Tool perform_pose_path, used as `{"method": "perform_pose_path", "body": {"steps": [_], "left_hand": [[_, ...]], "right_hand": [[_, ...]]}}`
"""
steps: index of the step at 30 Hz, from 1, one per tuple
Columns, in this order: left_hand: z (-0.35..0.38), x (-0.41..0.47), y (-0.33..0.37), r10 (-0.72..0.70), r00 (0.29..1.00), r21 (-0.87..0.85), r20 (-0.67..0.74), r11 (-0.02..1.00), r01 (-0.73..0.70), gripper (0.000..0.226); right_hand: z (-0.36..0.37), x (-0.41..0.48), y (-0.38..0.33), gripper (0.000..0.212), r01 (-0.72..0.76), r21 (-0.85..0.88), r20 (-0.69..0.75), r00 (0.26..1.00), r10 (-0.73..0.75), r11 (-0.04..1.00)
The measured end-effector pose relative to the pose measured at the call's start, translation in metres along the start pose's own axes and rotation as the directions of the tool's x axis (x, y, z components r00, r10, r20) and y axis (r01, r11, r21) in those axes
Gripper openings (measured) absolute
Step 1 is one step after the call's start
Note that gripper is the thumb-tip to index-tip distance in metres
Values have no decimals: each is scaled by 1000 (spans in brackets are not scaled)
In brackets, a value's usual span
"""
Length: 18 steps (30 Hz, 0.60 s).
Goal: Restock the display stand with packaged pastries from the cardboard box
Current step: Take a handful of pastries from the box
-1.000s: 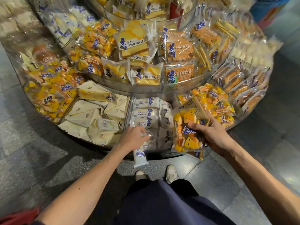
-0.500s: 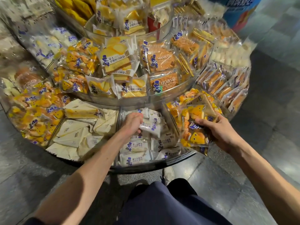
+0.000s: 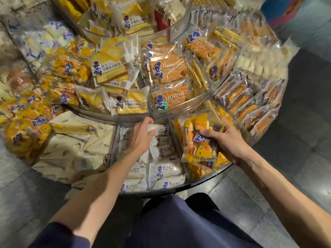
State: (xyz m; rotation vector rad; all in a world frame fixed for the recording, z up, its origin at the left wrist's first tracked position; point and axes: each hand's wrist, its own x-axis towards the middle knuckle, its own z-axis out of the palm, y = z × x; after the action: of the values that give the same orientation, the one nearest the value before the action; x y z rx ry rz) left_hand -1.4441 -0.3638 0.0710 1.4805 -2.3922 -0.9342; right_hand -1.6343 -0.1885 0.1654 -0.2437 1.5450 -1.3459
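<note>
A round tiered display stand fills the view, its clear compartments packed with wrapped pastries. My left hand grips a white pastry pack at the back of the lower-tier compartment that holds several white packs. My right hand holds a clear pack of orange and yellow pastries over the compartment to the right. The cardboard box is out of view.
Cream triangular packs lie in the compartment to the left. The middle tier holds yellow cake packs and brown Horsh packs. Long orange packs fill the right side. Grey stone floor surrounds the stand.
My left hand carried the white pack from the stand's front edge up to the back of its compartment. My right hand stayed on the orange pack. The view moved closer to the stand.
</note>
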Motion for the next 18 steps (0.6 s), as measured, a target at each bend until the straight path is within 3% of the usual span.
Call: {"method": "perform_pose_path", "body": {"steps": [3,7,10,15,17,18], "left_hand": [[7,3,1,105,993,155,-56,983,-95,33],[15,2,-1,184,977,305,-109,941,-144,31],[19,1,1,199,969,367,-144,921,-134,28],[14,-1,15,135,988,470,-80,879,-82,29],[10,-4,25,151,985,431,-81,897,-102,30],[6,-7,33,157,981,318,-110,941,-115,30]], "right_hand": [[-8,8,-4,46,-8,-11,38,999,8,1000],[-16,12,-11,47,-19,-81,68,997,25,996],[-20,13,-13,53,-33,-107,85,995,42,994],[-27,11,-13,47,-10,-144,122,992,28,990],[-27,11,-15,41,-1,-149,142,990,23,989],[-26,10,-16,42,-3,-144,152,988,25,990]]}}
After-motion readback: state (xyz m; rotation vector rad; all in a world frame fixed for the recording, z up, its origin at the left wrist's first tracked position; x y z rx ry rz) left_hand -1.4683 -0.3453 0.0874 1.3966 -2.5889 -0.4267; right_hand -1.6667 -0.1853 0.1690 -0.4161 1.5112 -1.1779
